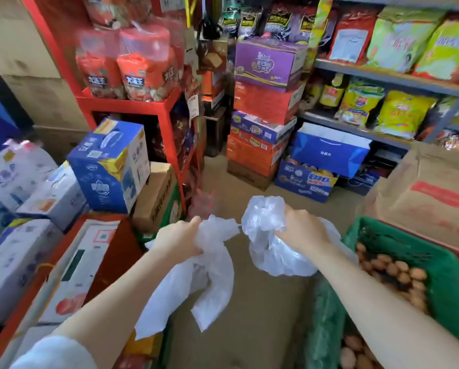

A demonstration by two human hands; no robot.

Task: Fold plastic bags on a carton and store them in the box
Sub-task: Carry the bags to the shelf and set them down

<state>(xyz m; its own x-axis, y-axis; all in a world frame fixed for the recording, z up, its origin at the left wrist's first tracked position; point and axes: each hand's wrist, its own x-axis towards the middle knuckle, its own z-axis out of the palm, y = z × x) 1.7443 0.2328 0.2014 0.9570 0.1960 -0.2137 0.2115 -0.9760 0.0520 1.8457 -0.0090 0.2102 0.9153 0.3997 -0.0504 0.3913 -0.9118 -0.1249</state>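
Observation:
My left hand grips a crumpled translucent white plastic bag that hangs down over the floor in front of me. To its right, my right hand grips a second bunched white plastic bag, held in the air at about the same height. The two bags are close to each other but apart. A red and white carton lies flat at the lower left, below my left forearm. A large brown cardboard box stands at the right.
A green crate with eggs sits at the lower right. Stacked cartons fill the left side and the middle back, a red rack holds snack packs, and grey shelves carry bagged goods. Bare floor lies between.

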